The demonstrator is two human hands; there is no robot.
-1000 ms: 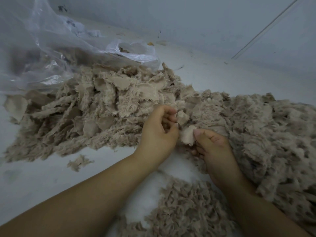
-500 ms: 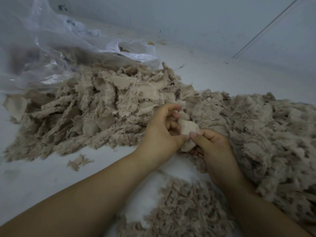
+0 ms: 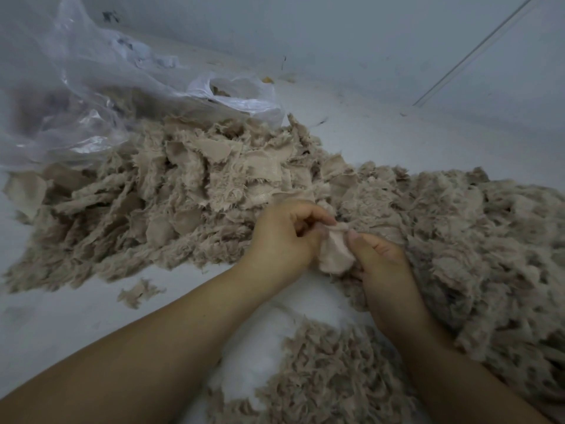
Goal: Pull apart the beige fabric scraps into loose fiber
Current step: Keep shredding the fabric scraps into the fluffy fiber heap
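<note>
A small beige fabric scrap (image 3: pixel 334 252) is pinched between my two hands at the middle of the view. My left hand (image 3: pixel 284 237) grips its left edge with curled fingers. My right hand (image 3: pixel 379 258) holds its right side, thumb on top. Behind my hands lies a wide pile of beige fabric scraps (image 3: pixel 183 191) with frayed edges. To the right spreads a fluffier heap of pulled fiber (image 3: pixel 477 240), and another patch of loose fiber (image 3: pixel 324 377) lies near me between my forearms.
A crumpled clear plastic bag (image 3: pixel 91 96) lies at the back left, partly over the scrap pile. One stray scrap (image 3: pixel 139 292) sits alone on the white surface (image 3: pixel 61 325). A pale wall rises behind, with a thin diagonal line at the upper right.
The scrap has shifted slightly between my fingers and hangs lower now; my left fingers have closed tighter on its top edge. My arms have barely moved.
</note>
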